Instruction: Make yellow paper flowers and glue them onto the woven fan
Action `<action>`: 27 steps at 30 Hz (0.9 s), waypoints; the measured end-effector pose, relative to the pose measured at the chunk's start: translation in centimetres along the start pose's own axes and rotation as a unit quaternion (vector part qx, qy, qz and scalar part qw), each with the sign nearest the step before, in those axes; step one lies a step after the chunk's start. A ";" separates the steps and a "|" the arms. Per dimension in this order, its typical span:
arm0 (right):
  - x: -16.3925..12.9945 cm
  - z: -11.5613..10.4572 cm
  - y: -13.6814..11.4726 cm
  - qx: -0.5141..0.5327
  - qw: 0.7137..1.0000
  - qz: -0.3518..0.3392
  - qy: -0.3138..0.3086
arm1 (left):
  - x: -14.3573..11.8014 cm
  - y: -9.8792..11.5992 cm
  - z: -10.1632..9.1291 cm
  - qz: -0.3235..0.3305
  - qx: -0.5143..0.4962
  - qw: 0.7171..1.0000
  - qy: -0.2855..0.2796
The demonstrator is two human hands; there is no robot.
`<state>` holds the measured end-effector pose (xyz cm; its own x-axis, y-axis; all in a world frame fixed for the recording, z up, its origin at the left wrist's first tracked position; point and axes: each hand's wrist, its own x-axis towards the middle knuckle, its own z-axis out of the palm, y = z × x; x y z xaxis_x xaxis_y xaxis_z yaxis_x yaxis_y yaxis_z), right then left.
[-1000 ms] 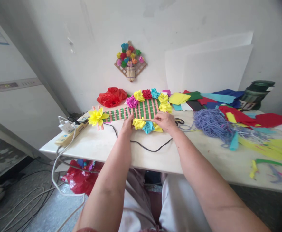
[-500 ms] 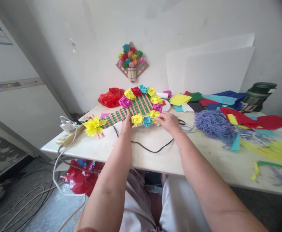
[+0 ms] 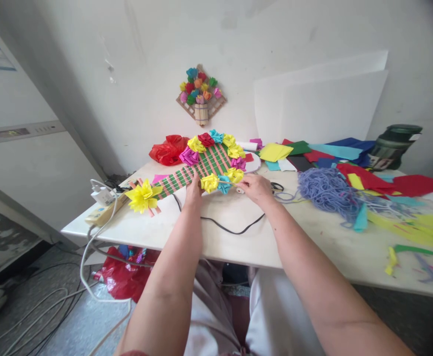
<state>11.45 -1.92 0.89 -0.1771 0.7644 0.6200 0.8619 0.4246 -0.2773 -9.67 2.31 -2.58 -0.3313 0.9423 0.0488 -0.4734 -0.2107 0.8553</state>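
Observation:
My left hand (image 3: 193,190) is closed on the lower edge of a woven green-and-pink paper craft (image 3: 177,181), with a long narrow part and a wide rounded end. Paper flowers in yellow, red, blue and magenta line its rounded rim, and a large yellow paper flower (image 3: 143,196) sits at its narrow left end. In a pinch, my right hand (image 3: 256,189) holds a thin pale stick (image 3: 228,183), its tip lying over the blue paper flower (image 3: 224,185) on the near rim. My right fingertips hide part of the stick.
Beside my right hand are black scissor handles (image 3: 277,187). A purple-blue yarn heap (image 3: 327,193), coloured paper sheets (image 3: 276,152) and a dark green bottle (image 3: 394,147) lie to the right. A black cord (image 3: 235,231) loops near me; a power strip (image 3: 105,213) lies left.
Both hands and the woven craft keep nearly the same place. The right hand and stick have shifted very slightly; the whole view has moved a little left.

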 end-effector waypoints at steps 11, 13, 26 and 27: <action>0.1 -0.1 -0.2 -0.040 0.999 0.006 -0.022 | 0.2 -0.1 0.1 0.005 -0.014 1.000 -0.007; 0.1 -0.1 -0.2 -0.048 0.998 0.004 -0.027 | 0.2 -0.1 0.1 0.005 -0.012 1.000 -0.003; -0.1 -0.1 -0.9 -0.048 0.999 0.013 0.004 | 0.1 0.1 0.2 0.009 -0.003 1.000 0.006; -0.1 -0.1 -1.0 -0.050 0.999 0.014 0.005 | 0.1 0.1 0.3 0.010 -0.003 1.000 0.006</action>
<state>10.67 -2.47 1.21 -0.1478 0.7696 0.6211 0.9097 0.3522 -0.2200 -9.54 2.48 -2.36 -0.3499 0.9348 0.0600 -0.4718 -0.2312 0.8508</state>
